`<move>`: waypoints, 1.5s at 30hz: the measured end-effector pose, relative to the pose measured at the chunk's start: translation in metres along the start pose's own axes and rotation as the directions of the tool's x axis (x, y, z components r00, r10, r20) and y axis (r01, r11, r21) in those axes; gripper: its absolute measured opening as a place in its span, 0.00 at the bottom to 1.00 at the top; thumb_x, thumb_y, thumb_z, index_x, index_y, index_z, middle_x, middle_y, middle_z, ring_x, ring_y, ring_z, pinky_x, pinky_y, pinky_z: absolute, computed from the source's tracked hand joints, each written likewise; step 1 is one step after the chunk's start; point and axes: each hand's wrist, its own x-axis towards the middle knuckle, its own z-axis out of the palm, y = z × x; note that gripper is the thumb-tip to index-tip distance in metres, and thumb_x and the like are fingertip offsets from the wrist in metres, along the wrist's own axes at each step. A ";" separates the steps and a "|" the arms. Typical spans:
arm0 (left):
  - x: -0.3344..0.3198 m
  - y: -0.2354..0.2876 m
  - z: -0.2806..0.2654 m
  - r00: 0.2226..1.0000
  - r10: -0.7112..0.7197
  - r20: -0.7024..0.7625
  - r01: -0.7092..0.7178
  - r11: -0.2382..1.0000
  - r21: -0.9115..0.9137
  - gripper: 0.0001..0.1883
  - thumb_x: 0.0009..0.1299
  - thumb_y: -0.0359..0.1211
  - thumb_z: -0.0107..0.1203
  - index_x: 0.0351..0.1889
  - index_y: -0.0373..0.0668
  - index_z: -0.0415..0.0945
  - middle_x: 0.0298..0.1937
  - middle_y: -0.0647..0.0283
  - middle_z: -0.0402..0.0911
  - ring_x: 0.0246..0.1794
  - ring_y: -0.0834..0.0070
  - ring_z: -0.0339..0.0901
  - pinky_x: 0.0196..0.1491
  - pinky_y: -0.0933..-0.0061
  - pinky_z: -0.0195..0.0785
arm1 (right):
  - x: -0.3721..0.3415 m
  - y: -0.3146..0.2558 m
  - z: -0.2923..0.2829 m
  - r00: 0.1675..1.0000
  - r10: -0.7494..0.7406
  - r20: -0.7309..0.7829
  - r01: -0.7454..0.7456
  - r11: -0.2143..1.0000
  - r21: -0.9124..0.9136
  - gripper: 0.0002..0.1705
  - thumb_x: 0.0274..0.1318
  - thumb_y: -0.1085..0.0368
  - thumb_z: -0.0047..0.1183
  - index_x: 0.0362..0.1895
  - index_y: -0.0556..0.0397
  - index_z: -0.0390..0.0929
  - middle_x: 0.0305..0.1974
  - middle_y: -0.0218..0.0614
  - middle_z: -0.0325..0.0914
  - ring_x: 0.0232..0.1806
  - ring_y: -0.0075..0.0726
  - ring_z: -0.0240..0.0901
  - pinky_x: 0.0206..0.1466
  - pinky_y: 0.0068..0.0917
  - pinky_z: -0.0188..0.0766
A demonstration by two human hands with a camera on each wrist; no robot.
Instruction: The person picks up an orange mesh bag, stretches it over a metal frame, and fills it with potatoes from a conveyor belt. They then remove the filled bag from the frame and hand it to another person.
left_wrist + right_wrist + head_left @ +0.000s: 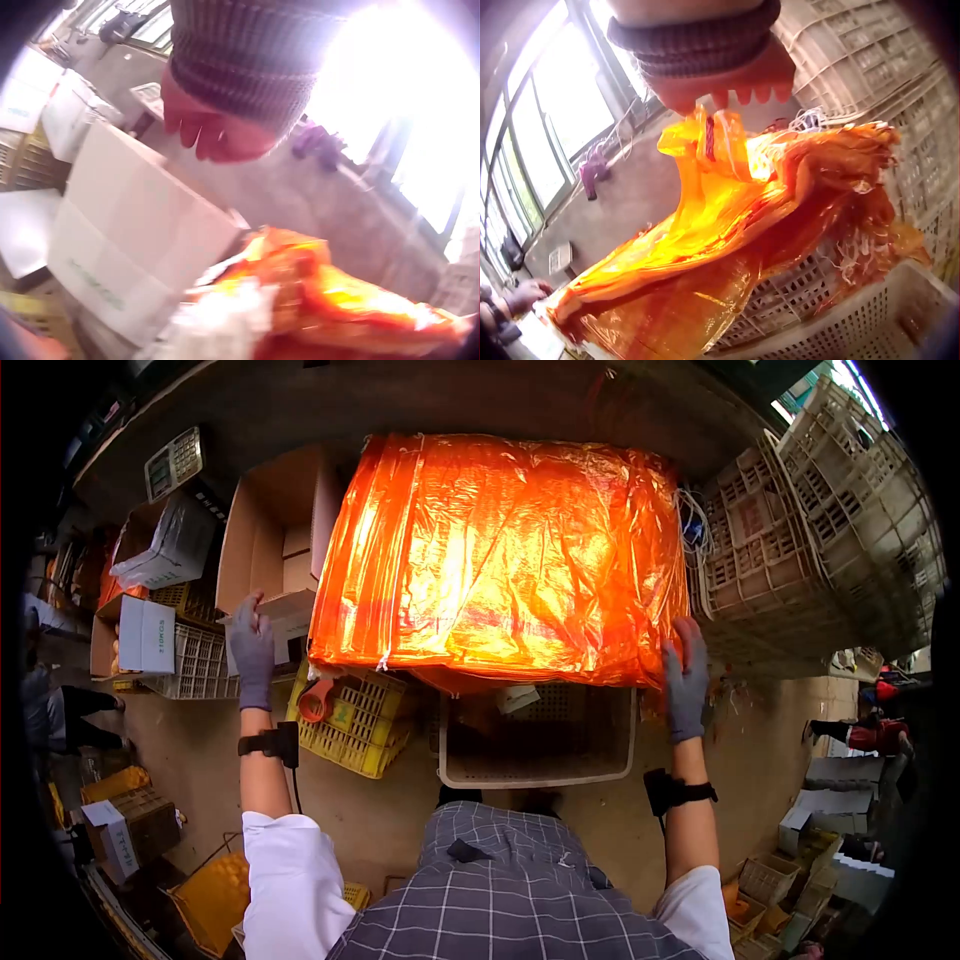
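Note:
A broad stack of shiny orange plastic mesh-like bags (520, 550) lies in front of me, its near edge hanging over a grey crate. At its right edge my right hand (686, 685), in a grey glove with bare fingertips, pinches the top layer of plastic. In the right wrist view that orange plastic bag (697, 217) is drawn up to a peak at the fingertips (679, 101). My left hand (251, 655), gloved alike, hovers left of the stack beside an open cardboard box (265, 530). Its bent fingers (217, 139) hold nothing in the left wrist view.
Below the stack stand the grey crate (535, 775) and a yellow crate (355, 725) with an orange tape dispenser (316, 700). Large plastic crates (755, 520) pile up at the right. A scale (174, 463) and a bag-lined box (170, 545) are at the left.

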 end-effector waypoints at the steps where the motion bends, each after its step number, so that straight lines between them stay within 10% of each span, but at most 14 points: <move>1: 0.003 0.042 -0.005 0.996 0.037 -0.079 -0.050 0.986 -0.158 0.16 0.62 0.26 0.50 0.50 0.37 0.71 0.49 0.54 0.73 0.49 0.63 0.72 0.53 0.70 0.63 | 0.013 0.002 0.016 0.999 -0.015 0.030 0.019 0.989 -0.144 0.25 0.57 0.55 0.48 0.56 0.55 0.67 0.59 0.47 0.61 0.64 0.49 0.52 0.64 0.36 0.49; 6: -0.004 0.242 0.045 0.887 0.452 0.089 -0.391 0.841 -0.373 0.14 0.67 0.31 0.49 0.49 0.35 0.71 0.50 0.56 0.74 0.51 0.67 0.71 0.55 0.72 0.62 | 0.033 -0.004 0.082 0.982 -0.027 0.184 0.134 0.787 -0.603 0.18 0.51 0.52 0.50 0.43 0.46 0.78 0.59 0.35 0.64 0.64 0.47 0.50 0.67 0.48 0.35; 10: -0.021 0.322 0.153 0.846 0.195 0.496 0.350 0.498 -0.793 0.24 0.61 0.38 0.58 0.49 0.31 0.69 0.47 0.51 0.74 0.50 0.71 0.70 0.53 0.74 0.61 | 0.017 -0.040 0.084 0.949 -0.314 0.017 0.314 0.939 -0.143 0.09 0.43 0.64 0.56 0.32 0.49 0.76 0.47 0.33 0.71 0.55 0.46 0.61 0.62 0.43 0.52; 13: -0.013 0.347 0.187 0.574 0.233 0.785 0.311 0.824 -0.473 0.26 0.60 0.38 0.58 0.52 0.32 0.67 0.49 0.54 0.72 0.51 0.72 0.69 0.53 0.76 0.61 | -0.002 -0.048 0.086 0.939 -0.338 0.062 0.331 0.939 0.095 0.15 0.45 0.60 0.57 0.38 0.48 0.72 0.50 0.38 0.69 0.56 0.47 0.60 0.63 0.43 0.50; 14: -0.012 0.326 0.211 0.503 0.229 0.833 0.654 0.530 -0.540 0.23 0.61 0.37 0.57 0.50 0.33 0.69 0.49 0.56 0.73 0.47 0.72 0.71 0.50 0.77 0.64 | -0.001 -0.052 0.075 0.928 -0.371 0.039 0.357 0.915 0.188 0.16 0.46 0.58 0.56 0.41 0.48 0.72 0.51 0.39 0.67 0.57 0.47 0.59 0.63 0.43 0.49; 20: 0.056 0.201 0.064 0.954 0.015 0.299 0.159 0.821 -0.549 0.20 0.62 0.36 0.53 0.49 0.33 0.68 0.48 0.54 0.73 0.45 0.67 0.72 0.48 0.73 0.64 | 0.001 0.028 0.068 0.967 -0.045 0.251 0.159 0.876 -0.456 0.32 0.55 0.41 0.40 0.62 0.37 0.61 0.68 0.41 0.45 0.71 0.48 0.31 0.69 0.49 0.15; 30: -0.004 0.255 0.031 0.919 0.385 -0.083 -0.390 0.860 -0.330 0.17 0.64 0.34 0.46 0.48 0.34 0.68 0.45 0.51 0.73 0.41 0.59 0.72 0.46 0.65 0.65 | 0.004 0.005 0.044 0.907 0.100 0.409 0.031 0.953 -0.302 0.32 0.57 0.38 0.35 0.61 0.39 0.62 0.64 0.45 0.52 0.69 0.47 0.40 0.70 0.45 0.23; 32: -0.058 0.300 0.068 0.835 0.544 -0.088 -0.530 0.748 -0.400 0.16 0.65 0.33 0.44 0.48 0.34 0.68 0.45 0.50 0.73 0.40 0.57 0.73 0.45 0.64 0.65 | -0.028 -0.016 0.024 0.958 -0.035 0.286 -0.175 0.718 0.674 0.36 0.58 0.35 0.30 0.60 0.46 0.62 0.63 0.45 0.56 0.69 0.39 0.43 0.70 0.37 0.34; 34: -0.134 0.346 0.103 0.683 0.727 -0.073 -0.664 0.577 -0.476 0.15 0.65 0.33 0.43 0.47 0.34 0.68 0.44 0.50 0.73 0.39 0.56 0.73 0.45 0.63 0.65 | -0.106 -0.048 -0.041 0.900 0.080 0.428 -0.418 -0.115 0.901 0.41 0.58 0.34 0.28 0.62 0.54 0.57 0.63 0.41 0.55 0.67 0.34 0.46 0.67 0.30 0.44; 36: -0.222 0.383 0.126 0.472 0.880 -0.055 -0.748 0.367 -0.554 0.15 0.66 0.32 0.41 0.47 0.34 0.68 0.44 0.49 0.73 0.38 0.54 0.73 0.44 0.61 0.65 | -0.217 -0.020 -0.042 0.919 0.395 -0.008 -0.109 0.272 0.956 0.45 0.58 0.33 0.27 0.65 0.58 0.51 0.64 0.40 0.52 0.66 0.34 0.49 0.66 0.32 0.48; 38: -0.307 0.409 0.137 0.261 0.948 0.181 -0.626 0.309 -0.716 0.15 0.66 0.32 0.40 0.47 0.34 0.68 0.43 0.48 0.73 0.37 0.52 0.73 0.43 0.60 0.66 | -0.295 -0.029 -0.106 0.706 0.704 0.079 -0.077 -0.035 0.996 0.33 0.63 0.50 0.38 0.64 0.58 0.52 0.59 0.36 0.60 0.62 0.32 0.55 0.64 0.26 0.50; 40: -0.370 0.427 0.140 0.007 0.817 0.577 -0.192 0.567 -0.801 0.11 0.65 0.28 0.41 0.41 0.33 0.70 0.36 0.48 0.74 0.35 0.50 0.71 0.39 0.60 0.64 | -0.362 -0.047 -0.168 0.659 0.752 0.006 -0.372 0.319 0.871 0.33 0.61 0.57 0.43 0.64 0.60 0.50 0.59 0.38 0.60 0.61 0.29 0.55 0.64 0.25 0.51; 42: -0.443 0.453 0.137 -0.112 0.902 0.416 -0.112 0.405 -0.907 0.09 0.66 0.28 0.39 0.33 0.33 0.71 0.28 0.45 0.72 0.32 0.48 0.70 0.34 0.59 0.62 | -0.429 -0.033 -0.173 0.668 0.739 0.089 -0.156 0.023 0.988 0.32 0.59 0.62 0.48 0.63 0.60 0.53 0.57 0.39 0.62 0.58 0.27 0.59 0.60 0.23 0.57; 45: -0.557 0.495 0.116 -0.386 0.831 0.401 -0.141 0.376 -0.916 0.14 0.67 0.33 0.41 0.22 0.35 0.70 0.19 0.45 0.69 0.24 0.47 0.69 0.26 0.57 0.59 | -0.527 -0.029 -0.218 0.376 0.927 -0.015 -0.211 0.102 0.972 0.15 0.59 0.63 0.47 0.47 0.59 0.68 0.41 0.32 0.72 0.40 0.22 0.69 0.44 0.19 0.67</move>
